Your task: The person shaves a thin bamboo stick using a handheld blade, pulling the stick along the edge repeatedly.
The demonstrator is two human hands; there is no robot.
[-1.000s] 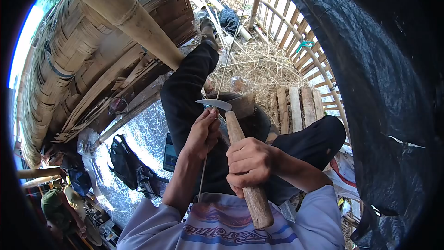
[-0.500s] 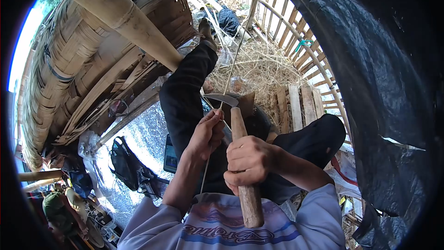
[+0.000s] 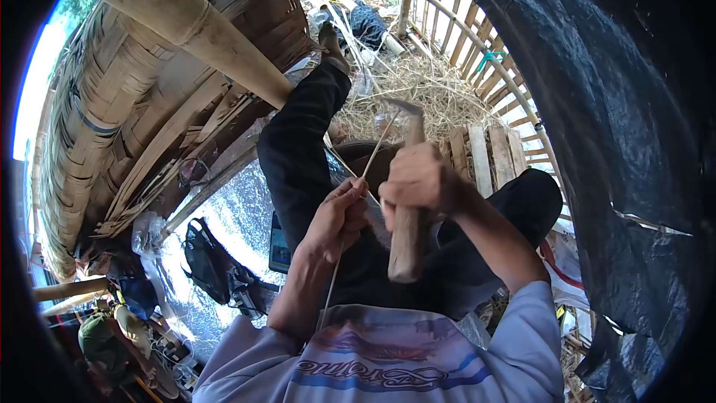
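My left hand (image 3: 339,215) pinches a thin bamboo strip (image 3: 380,145) between thumb and fingers. The strip slants up and away to the right, and its tail hangs down past my wrist towards my shirt. In my right hand (image 3: 416,180) is a sickle (image 3: 406,254), gripped round its thick wooden handle. Its short curved blade points left at the far end, near the upper part of the strip; whether they touch I cannot tell. Both hands are above my lap, with my dark trousers (image 3: 298,134) beneath.
A thick bamboo pole (image 3: 194,22) crosses the upper left beside woven bamboo panels (image 3: 119,82). Dry shavings (image 3: 425,93) and wooden slats (image 3: 479,157) lie ahead. Black sheeting (image 3: 597,142) hangs at right. A black bag (image 3: 206,261) rests on silvery sheeting; another person (image 3: 104,343) is lower left.
My right hand has moved the sickle forward and slightly right, along the strip and away from my body. The left hand keeps its pinch near the same spot.
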